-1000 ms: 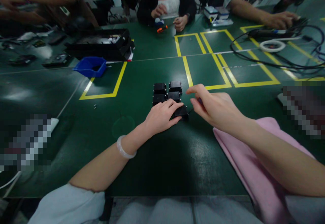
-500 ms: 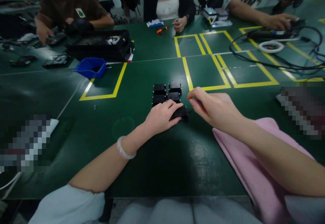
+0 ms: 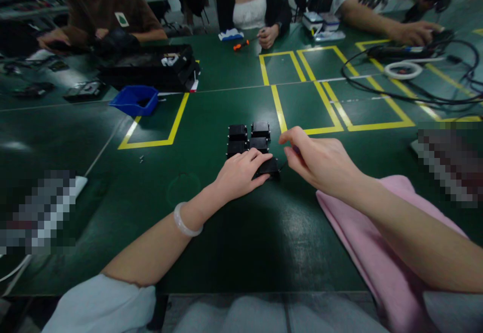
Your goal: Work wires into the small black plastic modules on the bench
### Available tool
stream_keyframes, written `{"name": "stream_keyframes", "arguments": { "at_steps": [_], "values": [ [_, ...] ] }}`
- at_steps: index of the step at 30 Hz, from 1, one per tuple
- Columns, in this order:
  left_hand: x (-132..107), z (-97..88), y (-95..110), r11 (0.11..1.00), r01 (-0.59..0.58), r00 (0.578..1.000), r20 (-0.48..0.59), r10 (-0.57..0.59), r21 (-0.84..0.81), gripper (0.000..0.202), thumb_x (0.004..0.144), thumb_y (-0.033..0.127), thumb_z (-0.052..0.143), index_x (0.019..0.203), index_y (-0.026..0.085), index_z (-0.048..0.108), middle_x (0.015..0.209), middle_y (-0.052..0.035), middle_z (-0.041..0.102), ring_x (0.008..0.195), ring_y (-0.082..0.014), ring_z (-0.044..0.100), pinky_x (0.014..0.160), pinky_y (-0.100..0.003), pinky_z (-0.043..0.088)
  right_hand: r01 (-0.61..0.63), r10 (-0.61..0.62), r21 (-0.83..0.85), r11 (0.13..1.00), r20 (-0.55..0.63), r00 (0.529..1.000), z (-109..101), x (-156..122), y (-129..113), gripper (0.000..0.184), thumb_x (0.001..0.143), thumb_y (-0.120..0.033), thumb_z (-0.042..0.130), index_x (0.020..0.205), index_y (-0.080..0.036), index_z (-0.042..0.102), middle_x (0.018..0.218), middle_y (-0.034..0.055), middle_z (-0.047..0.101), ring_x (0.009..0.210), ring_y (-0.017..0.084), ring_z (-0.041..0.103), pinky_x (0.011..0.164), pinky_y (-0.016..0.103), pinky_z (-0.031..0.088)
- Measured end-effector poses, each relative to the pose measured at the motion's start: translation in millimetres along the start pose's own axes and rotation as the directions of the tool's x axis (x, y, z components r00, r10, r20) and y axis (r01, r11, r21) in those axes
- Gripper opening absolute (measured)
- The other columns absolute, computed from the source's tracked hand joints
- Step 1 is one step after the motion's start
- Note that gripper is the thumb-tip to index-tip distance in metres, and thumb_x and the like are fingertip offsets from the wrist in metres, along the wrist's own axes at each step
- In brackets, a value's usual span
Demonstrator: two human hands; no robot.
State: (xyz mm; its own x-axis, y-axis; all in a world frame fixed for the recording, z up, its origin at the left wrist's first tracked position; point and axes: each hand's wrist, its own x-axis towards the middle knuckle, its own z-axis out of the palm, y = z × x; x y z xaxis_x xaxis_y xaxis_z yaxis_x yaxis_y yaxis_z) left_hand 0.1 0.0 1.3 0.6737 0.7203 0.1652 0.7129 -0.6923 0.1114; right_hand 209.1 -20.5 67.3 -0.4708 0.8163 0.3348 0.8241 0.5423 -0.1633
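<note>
The left hand (image 3: 239, 172) is pressing on the front black block (image 3: 269, 166), which is lying on the green table (image 3: 226, 262) at three o'clock from that hand. The thumb is touching the near side and the pointing finger is reaching over the far side, so this grip is pinching the block. The right hand (image 3: 319, 162) is hanging just beside the block, at three o'clock from it. Its pointing finger and thumb are curling toward each other with a little gap at the tips. A thin dark bit (image 3: 283, 165) is sticking out between the block and the right hand, but I cannot tell if the right grip is holding it. Four more black blocks (image 3: 259, 144) are sitting in two rows at about twelve o'clock from the left hand, close to its fingers. A white bracelet (image 3: 188, 220) is going around the left wrist. A pink cloth (image 3: 396, 242) is lying under the right arm, at five o'clock from the right hand. Some tiny bits (image 3: 142, 159) are lying at nine o'clock from the left hand, and a blue tray (image 3: 128, 99) is sitting farther off at ten o'clock. Up at twelve o'clock, a person (image 3: 281, 8) is sitting across the table, and an orange tool (image 3: 241, 46) is lying near that person's hand (image 3: 268, 37).
</note>
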Motion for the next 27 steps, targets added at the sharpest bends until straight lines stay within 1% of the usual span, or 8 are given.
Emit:
{"name": "stream_keyframes", "arguments": {
  "at_steps": [4, 6, 10, 15, 19, 23, 25, 27],
  "values": [
    [0.1, -0.2, 0.2, 1.0, 0.002, 1.0, -0.001, -0.002, 0.003, 0.044, 0.091, 0.039, 0.055, 0.13, 0.022, 0.046, 0.117, -0.0061, 0.057, 0.093, -0.0207, 0.06, 0.079, -0.033, 0.047, -0.009, 0.01, -0.018, 1.0, 0.041, 0.999, -1.1, 0.3, 0.6, 0.03, 0.096, -0.038, 0.033, 0.097, -0.018, 0.055, 0.064, 0.0002, 0.061, 0.052, 0.012, 0.053, 0.051, 0.024, 0.024],
    [0.1, -0.3, 0.1, 1.0, 0.005, 1.0, 0.003, -0.005, 0.002, 0.044, 0.091, 0.04, 0.055, 0.131, 0.022, 0.045, 0.118, -0.0059, 0.057, 0.093, -0.0208, 0.06, 0.079, -0.033, 0.047, -0.012, 0.014, -0.045, 0.999, 0.038, 0.999, -0.8, 0.1, 1.0, 0.029, 0.096, -0.036, 0.034, 0.098, -0.018, 0.056, 0.061, -0.0005, 0.06, 0.05, 0.012, 0.052, 0.051, 0.024, 0.023],
    [0.1, -0.6, 0.1, 1.0, 0.004, 1.0, 0.008, -0.004, -0.004, 0.044, 0.091, 0.039, 0.055, 0.131, 0.023, 0.045, 0.118, -0.0057, 0.057, 0.095, -0.0212, 0.06, 0.081, -0.033, 0.046, 0.019, -0.019, -0.027, 0.999, 0.005, 1.0, 0.1, -1.2, 2.0, 0.026, 0.094, -0.028, 0.036, 0.108, -0.017, 0.054, 0.064, -0.0013, 0.061, 0.052, 0.012, 0.054, 0.051, 0.024, 0.025],
    [0.0, -0.4, -0.1, 1.0, 0.001, 1.0, 0.002, -0.001, -0.007, 0.043, 0.091, 0.039, 0.055, 0.129, 0.021, 0.046, 0.117, -0.0059, 0.057, 0.094, -0.0211, 0.06, 0.081, -0.033, 0.047, 0.036, -0.034, -0.051, 0.998, 0.024, 0.999, -1.0, -1.8, 2.6, 0.029, 0.096, -0.038, 0.036, 0.094, -0.018, 0.057, 0.062, -0.0004, 0.062, 0.053, 0.012, 0.055, 0.052, 0.024, 0.024],
    [0.1, -0.5, -0.3, 1.0, 0.002, 1.0, 0.007, -0.002, -0.008, 0.044, 0.091, 0.038, 0.055, 0.13, 0.022, 0.045, 0.118, -0.0061, 0.057, 0.094, -0.021, 0.06, 0.08, -0.033, 0.047, 0.067, -0.067, -0.025, 0.997, 0.015, 0.998, -2.5, -1.2, 1.8, 0.023, 0.095, -0.027, 0.037, 0.101, -0.018, 0.057, 0.068, -0.0004, 0.065, 0.055, 0.012, 0.057, 0.052, 0.024, 0.026],
    [-0.1, 0.0, -0.5, 1.0, 0.001, 1.0, 0.008, -0.001, -0.004, 0.044, 0.091, 0.039, 0.055, 0.13, 0.022, 0.045, 0.118, -0.0061, 0.057, 0.094, -0.021, 0.06, 0.08, -0.033, 0.047, 0.065, -0.063, -0.067, 0.996, 0.02, 0.998, -2.5, -0.3, 2.0, 0.026, 0.095, -0.034, 0.038, 0.093, -0.018, 0.058, 0.061, -0.0008, 0.061, 0.053, 0.012, 0.055, 0.052, 0.025, 0.025],
    [-0.2, 0.2, -0.5, 1.0, 0.004, 1.0, 0.01, -0.004, 0.007, 0.045, 0.091, 0.039, 0.055, 0.131, 0.022, 0.045, 0.118, -0.0056, 0.057, 0.094, -0.0213, 0.06, 0.08, -0.034, 0.047, 0.044, -0.042, -0.104, 0.994, 0.022, 0.999, -1.5, 0.1, 2.2, 0.028, 0.095, -0.034, 0.036, 0.095, -0.018, 0.059, 0.058, -0.001, 0.059, 0.05, 0.013, 0.054, 0.051, 0.025, 0.024],
    [-0.3, 0.4, -0.5, 1.0, 0.008, 1.0, 0.014, -0.008, 0.012, 0.045, 0.091, 0.04, 0.055, 0.131, 0.023, 0.045, 0.119, -0.0054, 0.057, 0.094, -0.0214, 0.06, 0.08, -0.034, 0.047, 0.038, -0.037, -0.098, 0.995, 0.014, 0.999, -0.5, 0.3, 2.1, 0.027, 0.094, -0.029, 0.036, 0.104, -0.017, 0.058, 0.06, -0.0012, 0.06, 0.05, 0.013, 0.054, 0.051, 0.025, 0.024]
  ]
}}
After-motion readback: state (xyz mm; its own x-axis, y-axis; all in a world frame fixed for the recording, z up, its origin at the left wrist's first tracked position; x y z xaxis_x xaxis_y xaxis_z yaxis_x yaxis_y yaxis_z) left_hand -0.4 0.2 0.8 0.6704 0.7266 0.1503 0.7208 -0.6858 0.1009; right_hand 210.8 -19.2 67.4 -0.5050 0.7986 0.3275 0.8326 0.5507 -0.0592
